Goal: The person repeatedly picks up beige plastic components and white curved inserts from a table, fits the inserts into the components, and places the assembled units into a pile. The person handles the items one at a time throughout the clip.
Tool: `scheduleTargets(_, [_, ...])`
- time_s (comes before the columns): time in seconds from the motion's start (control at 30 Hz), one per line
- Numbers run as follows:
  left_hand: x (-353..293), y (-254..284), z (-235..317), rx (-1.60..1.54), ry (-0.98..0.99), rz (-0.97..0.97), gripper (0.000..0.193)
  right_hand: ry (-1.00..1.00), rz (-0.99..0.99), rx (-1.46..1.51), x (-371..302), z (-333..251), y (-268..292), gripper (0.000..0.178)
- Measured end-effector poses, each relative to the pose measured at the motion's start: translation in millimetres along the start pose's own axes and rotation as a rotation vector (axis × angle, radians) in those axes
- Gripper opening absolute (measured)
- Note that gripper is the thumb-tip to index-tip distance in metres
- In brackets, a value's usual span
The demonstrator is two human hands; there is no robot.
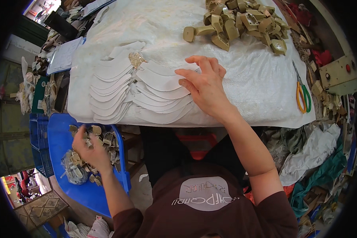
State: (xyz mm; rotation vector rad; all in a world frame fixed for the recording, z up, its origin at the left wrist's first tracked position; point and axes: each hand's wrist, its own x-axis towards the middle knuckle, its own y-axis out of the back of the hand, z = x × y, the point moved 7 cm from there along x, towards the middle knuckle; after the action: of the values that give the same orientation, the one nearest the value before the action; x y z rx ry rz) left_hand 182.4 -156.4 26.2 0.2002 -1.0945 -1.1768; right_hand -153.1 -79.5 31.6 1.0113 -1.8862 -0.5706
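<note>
Two side-by-side rows of overlapping white curved sheet pieces (158, 85) lie fanned out on the white-covered table. A small glittery gold piece (137, 60) rests at the far end, where the rows meet. Over the right row's edge is my right hand (206, 85), its thumb and fingers apart with nothing seen between them. Down to the left, my left hand (92, 150) is above a blue plastic chair (95, 198). Motion smears its fingers, so any grip is unclear. Around it on the chair lie several small glittery gold-beige pieces (109, 139) and a clear plastic bag (76, 174).
Khaki heel-shaped blocks (242, 22) are heaped at the table's far right. Scissors (301, 93) with orange and green handles lie by the right edge. A control box (339, 75) with a red button stands beyond. Bags and cloth (309, 154) crowd the lower right.
</note>
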Motion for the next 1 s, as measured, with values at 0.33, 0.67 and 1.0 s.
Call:
scheduleTargets(0.33, [-28,-97,162,-0.259,-0.591,-0.302,0.026,-0.006,-0.021,0.156,5,10,-8,0.003])
scheduleTargets(0.67, [-40,-94,178,-0.16,-0.522,-0.43,0.048,-0.312,0.334,0.787,-41,58,81,0.005])
scheduleTargets(1.0, [-67,-126,214,-1.491,0.641,-0.904,0.043,0.004,0.11,0.352,-46,46,92,0.019])
